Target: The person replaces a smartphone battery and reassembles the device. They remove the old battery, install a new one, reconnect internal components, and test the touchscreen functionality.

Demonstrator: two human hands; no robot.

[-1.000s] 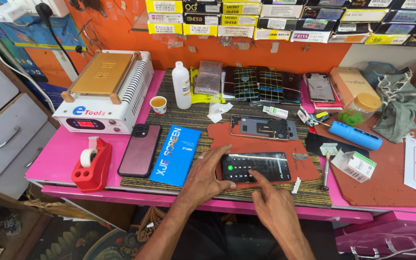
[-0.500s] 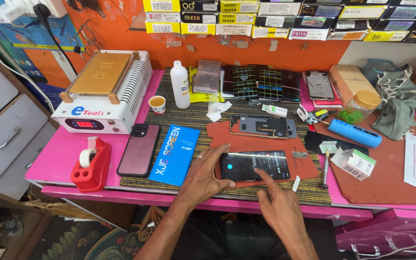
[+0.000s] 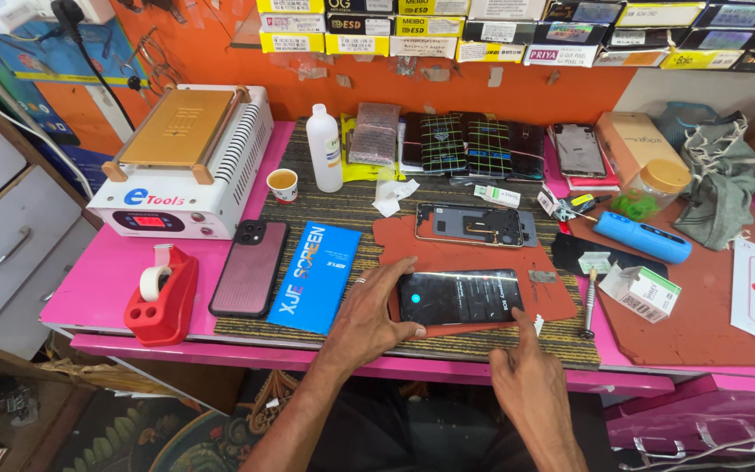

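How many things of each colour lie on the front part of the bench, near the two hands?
Black: 2, the phone under the left hand and right hand, and the phone case.
Blue: 1, the flat box.
Red: 1, the tape dispenser.
White: 1, the small carton.
Total: 5.

Orange wall point(image 3: 570, 87), pink workbench point(image 3: 98, 280), grey drawers point(image 3: 2, 245) left, daylight.

Just the one view here, a head-worn cam looking down and forward over the pink bench point(image 3: 107, 288) from the near edge. It faces the orange back wall point(image 3: 640, 83) with its shelf of boxes along the top. Pretty close in: both forearms come up from the bottom, and the drawers point(image 3: 6, 240) sit far left.
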